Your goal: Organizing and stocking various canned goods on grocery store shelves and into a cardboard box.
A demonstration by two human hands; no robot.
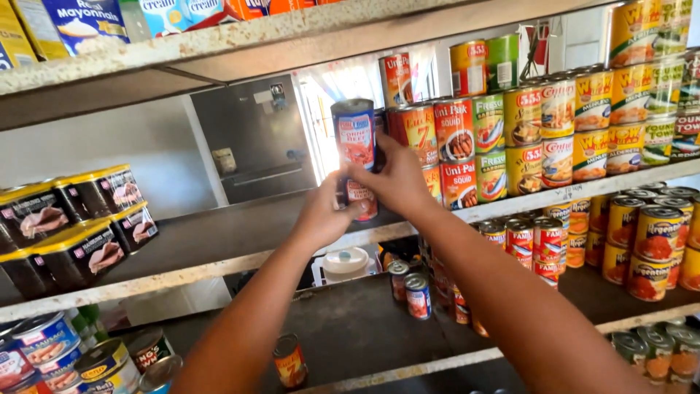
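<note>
Two cans stand stacked near the front edge of the middle shelf. Right hand: fingers closed around the upper blue can, gripping its side. Left hand: fingers closed around the lower red can, directly beneath. Right of both hands, rows of stacked cans fill the same shelf; exact count cannot be determined.
</note>
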